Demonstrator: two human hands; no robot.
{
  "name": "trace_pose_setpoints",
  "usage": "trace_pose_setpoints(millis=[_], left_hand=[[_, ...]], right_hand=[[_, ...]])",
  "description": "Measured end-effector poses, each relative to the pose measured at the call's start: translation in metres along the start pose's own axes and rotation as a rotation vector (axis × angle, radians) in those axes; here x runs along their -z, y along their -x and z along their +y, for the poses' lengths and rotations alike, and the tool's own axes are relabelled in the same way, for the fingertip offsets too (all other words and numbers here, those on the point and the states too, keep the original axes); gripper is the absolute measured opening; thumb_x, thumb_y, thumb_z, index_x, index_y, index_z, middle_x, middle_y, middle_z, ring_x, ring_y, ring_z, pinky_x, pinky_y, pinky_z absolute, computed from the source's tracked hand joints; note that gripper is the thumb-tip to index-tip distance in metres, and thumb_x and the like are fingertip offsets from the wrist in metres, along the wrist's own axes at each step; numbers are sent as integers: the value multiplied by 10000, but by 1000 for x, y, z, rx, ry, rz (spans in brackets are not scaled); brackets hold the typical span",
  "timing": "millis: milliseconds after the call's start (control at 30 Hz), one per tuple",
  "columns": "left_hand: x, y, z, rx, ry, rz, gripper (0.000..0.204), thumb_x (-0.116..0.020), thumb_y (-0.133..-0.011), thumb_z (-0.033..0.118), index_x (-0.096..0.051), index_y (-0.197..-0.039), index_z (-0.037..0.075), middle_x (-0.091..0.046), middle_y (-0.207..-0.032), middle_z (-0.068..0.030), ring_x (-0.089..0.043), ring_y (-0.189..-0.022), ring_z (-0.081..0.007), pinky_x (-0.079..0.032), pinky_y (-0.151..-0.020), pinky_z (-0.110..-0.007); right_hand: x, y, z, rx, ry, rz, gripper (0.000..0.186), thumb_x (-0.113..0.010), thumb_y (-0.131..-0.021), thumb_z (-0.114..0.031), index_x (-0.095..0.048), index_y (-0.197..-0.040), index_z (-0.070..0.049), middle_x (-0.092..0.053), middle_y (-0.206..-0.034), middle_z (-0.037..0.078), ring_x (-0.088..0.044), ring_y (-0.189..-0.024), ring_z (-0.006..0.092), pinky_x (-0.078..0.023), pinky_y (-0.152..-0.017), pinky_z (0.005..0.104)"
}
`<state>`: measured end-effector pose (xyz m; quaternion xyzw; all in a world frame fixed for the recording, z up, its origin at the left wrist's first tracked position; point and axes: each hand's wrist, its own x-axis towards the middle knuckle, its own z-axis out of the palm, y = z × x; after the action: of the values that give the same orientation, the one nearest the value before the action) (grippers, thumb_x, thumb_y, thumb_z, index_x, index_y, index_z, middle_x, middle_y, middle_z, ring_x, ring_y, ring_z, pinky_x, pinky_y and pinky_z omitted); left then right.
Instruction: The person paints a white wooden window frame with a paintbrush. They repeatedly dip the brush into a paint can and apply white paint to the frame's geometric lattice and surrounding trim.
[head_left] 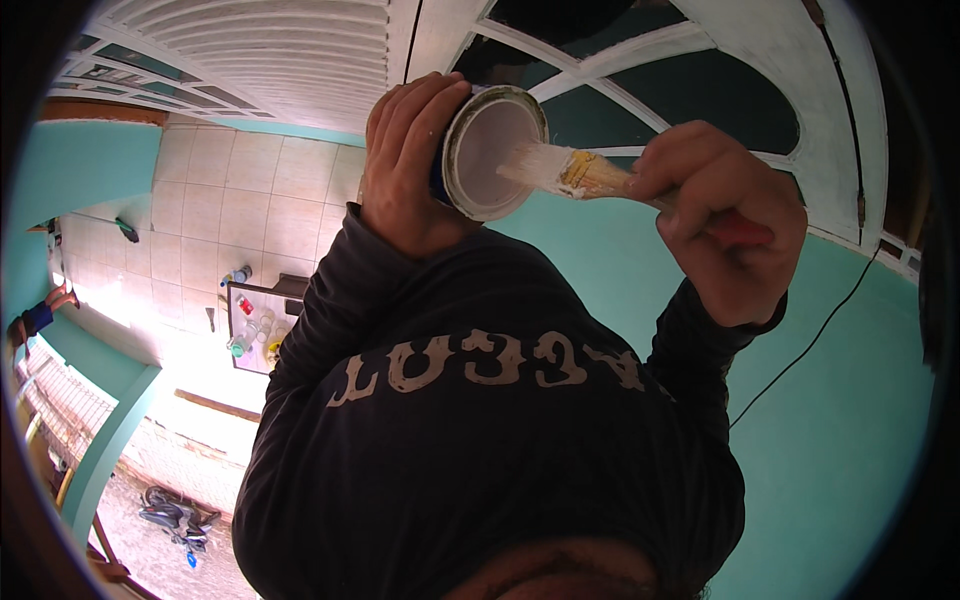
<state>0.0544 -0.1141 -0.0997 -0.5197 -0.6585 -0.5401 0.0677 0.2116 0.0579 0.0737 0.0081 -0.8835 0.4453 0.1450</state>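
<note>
My left hand [410,165] is wrapped round a paint can [540,130], which is tilted so that its open mouth faces right. The can's inside is whitish, and dried paint stains its rim. In my right hand [725,210] is a paintbrush [590,174], gripped by its handle, with a red part showing between the fingers. Its bristles, coated in white paint, point left and overlap the can's mouth. Whether the tips touch the inside of the can I cannot tell.
White window frames [640,45] with dark panes stand close beyond my hands, beside a white slatted panel [300,50]. A turquoise wall [830,370] with a hanging black cable is at right. Down left are a tiled floor [240,180], a small table [250,357] holding containers, and a motorcycle [175,515].
</note>
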Motion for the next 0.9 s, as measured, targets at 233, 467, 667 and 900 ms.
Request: trace_pose_setpoints(millis=[233,467,667,900], left_hand=[[-4,-4,4,-7,7,28,1000,-1004,-598,249,-493,-1409,-38,-587,-1364,-238,-579,-1287,-398,-513,-1061,-470],[-6,-2,2,4,32,76,926,-948,-570,196,-542,-1378,-6,-600,-1357,-207,-585,-1257,-384,-423,-1090,-501],[-7,-6,3,16,15,91,920,-931,-566,179,-547,-1383,3,-593,-1372,-195,-573,-1274,-378,-417,-1097,-501],[-16,-4,1,-27,28,121,916,-926,-559,175,-551,-1378,6,-590,-1374,-196,-573,-1272,-377,-409,-1103,-504]], right_hand=[[-18,2,11,-163,41,2,198,-559,-680,127,-637,-812,2,-722,-877,120,-719,-806,180,-579,-738,273],[-2,16,-3,-164,-8,94,178,-568,-690,136,-626,-795,4,-706,-849,115,-705,-820,188,-553,-738,279],[-16,13,-2,-158,-104,256,150,-666,-798,73,-641,-925,-2,-725,-880,103,-697,-894,160,-539,-778,279],[-34,21,11,-338,109,327,194,-769,-886,-68,-637,-1012,-2,-734,-916,76,-694,-806,141,-548,-728,274]])
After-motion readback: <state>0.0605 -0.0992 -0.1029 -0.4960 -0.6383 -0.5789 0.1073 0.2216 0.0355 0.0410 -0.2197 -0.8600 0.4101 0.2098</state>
